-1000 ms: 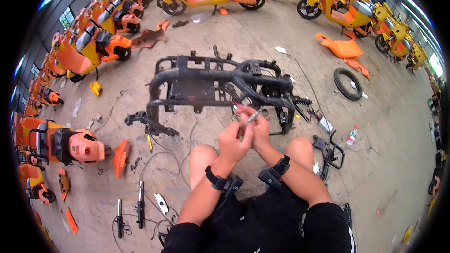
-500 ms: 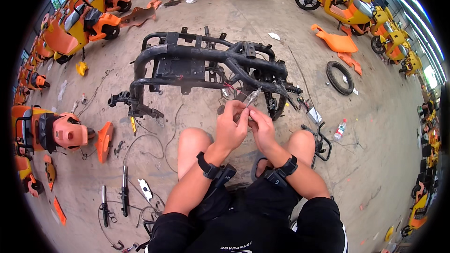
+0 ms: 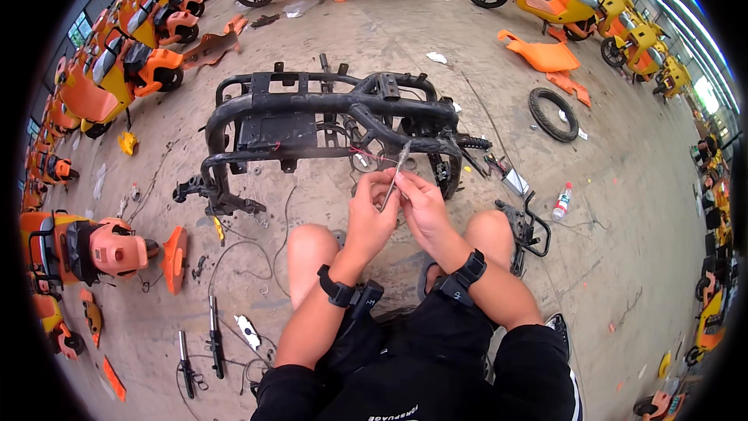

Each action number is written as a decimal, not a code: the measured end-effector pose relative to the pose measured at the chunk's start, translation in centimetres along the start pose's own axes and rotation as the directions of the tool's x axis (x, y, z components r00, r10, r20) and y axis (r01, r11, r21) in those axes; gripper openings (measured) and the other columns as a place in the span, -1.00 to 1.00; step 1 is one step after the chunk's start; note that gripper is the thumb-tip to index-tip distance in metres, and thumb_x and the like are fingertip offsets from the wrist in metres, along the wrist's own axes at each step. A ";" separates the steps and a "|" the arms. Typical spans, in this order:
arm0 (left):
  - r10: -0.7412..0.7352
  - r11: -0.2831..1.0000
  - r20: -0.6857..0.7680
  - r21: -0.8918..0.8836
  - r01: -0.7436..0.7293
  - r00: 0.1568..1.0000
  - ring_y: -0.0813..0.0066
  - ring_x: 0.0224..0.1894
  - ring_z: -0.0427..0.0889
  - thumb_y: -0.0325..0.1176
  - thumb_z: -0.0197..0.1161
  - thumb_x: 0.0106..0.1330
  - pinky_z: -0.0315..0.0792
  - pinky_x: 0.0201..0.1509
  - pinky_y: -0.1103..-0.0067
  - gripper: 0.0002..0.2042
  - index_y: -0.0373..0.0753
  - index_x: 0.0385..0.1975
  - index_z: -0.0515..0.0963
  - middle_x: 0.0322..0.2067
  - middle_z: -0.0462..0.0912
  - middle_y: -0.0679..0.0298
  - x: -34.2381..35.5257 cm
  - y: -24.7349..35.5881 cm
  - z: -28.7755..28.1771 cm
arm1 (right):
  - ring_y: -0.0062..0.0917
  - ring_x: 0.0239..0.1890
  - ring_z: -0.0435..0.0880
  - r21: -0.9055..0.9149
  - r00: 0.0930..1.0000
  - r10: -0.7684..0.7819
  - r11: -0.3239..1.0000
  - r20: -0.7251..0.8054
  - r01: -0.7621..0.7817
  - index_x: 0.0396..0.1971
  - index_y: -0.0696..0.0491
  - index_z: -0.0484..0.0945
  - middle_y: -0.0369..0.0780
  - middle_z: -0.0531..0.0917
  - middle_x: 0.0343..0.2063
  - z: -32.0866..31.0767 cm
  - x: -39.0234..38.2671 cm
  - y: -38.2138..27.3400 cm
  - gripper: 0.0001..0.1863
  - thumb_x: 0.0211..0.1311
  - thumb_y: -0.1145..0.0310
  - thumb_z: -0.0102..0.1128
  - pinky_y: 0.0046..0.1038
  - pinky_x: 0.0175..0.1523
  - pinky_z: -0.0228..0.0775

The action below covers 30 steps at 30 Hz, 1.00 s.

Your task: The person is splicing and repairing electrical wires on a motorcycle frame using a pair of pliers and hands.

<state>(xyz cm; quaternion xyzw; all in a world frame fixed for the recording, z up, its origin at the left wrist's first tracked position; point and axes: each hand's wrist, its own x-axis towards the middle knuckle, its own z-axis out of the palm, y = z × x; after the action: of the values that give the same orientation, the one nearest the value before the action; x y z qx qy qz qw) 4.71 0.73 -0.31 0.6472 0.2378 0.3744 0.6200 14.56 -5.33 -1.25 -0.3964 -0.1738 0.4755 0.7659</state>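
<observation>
Close together in front of my knees, my left hand (image 3: 372,206) and my right hand (image 3: 421,201) are both closed, fingertips pinched on a thin metal rod (image 3: 392,191). The rod stands slanted, with a thicker greyish, clear-looking end pointing away from me; its exact kind is too small to tell. Just beyond the fingertips lies a black scooter frame (image 3: 265,104) on its side on the floor. Thin red wires (image 3: 362,153) hang from the frame near the rod's far end.
Left of my legs lie fork tubes (image 3: 214,335) and loose cables. To the right are a bottle (image 3: 562,201), a silver box (image 3: 515,182), a black bent-tube part (image 3: 536,222) and a tyre (image 3: 533,113). Yellow-orange scooters (image 3: 128,70) and orange panels (image 3: 538,53) surround the area.
The rod has turned more upright between my fingers, and my right hand has opened out a little around it. The whole view has shifted slightly, so the frame appears lower and further left.
</observation>
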 end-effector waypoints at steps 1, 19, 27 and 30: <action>0.029 0.997 -0.013 0.074 -0.028 1.000 0.68 -0.59 0.49 -0.53 0.16 0.30 0.39 -0.62 0.72 -0.79 -0.36 -0.12 0.36 -0.45 0.60 0.24 -0.1 0.0 0.1 | -0.68 -0.24 0.56 0.014 0.999 -0.001 1.000 -0.040 0.001 -0.09 0.20 0.56 -0.25 0.64 -0.20 0.0 0.1 0.0 -0.73 0.34 0.34 0.10 -0.60 -0.11 0.37; -0.199 0.976 0.042 0.099 0.194 0.979 0.57 -0.52 0.61 -0.54 0.17 0.28 0.49 -0.47 0.65 -0.86 -0.47 -0.24 0.50 -0.46 0.67 0.15 0.1 -1.1 -1.0 | -0.57 -0.17 0.58 -0.003 0.994 0.104 0.995 -0.040 -0.104 -0.11 0.15 0.49 -0.19 0.62 -0.14 -0.3 0.4 1.2 -0.71 0.43 0.23 -0.04 -0.53 -0.05 0.39; 0.357 0.800 -0.102 0.547 -0.247 0.929 0.35 -0.37 0.58 -0.51 0.21 0.19 0.42 -0.23 0.48 -0.77 -0.29 -0.14 0.56 -0.44 0.62 0.19 2.1 -0.6 -2.0 | -0.63 -0.32 0.58 -0.032 0.982 -0.031 0.999 -0.187 0.026 -0.16 0.12 0.49 -0.26 0.63 -0.33 0.3 1.1 2.9 -0.75 0.44 0.25 -0.06 -0.51 -0.14 0.48; 0.397 0.701 -0.018 0.651 -0.290 0.918 0.29 -0.37 0.56 -0.52 0.22 0.15 0.41 -0.24 0.45 -0.74 -0.26 -0.13 0.57 -0.42 0.61 0.17 3.6 -0.2 -1.8 | -0.71 -0.53 0.48 -0.040 0.981 -0.050 0.998 -0.188 0.043 -0.17 0.11 0.49 -0.35 0.55 -0.50 0.7 1.1 3.4 -0.75 0.44 0.24 -0.06 -0.64 -0.46 0.33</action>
<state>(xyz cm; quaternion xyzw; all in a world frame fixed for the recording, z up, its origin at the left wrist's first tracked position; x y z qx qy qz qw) 5.54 4.65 0.12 0.8194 0.2731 0.4305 0.2620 12.67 -3.25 -3.53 -0.4489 -0.1181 0.4148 0.7826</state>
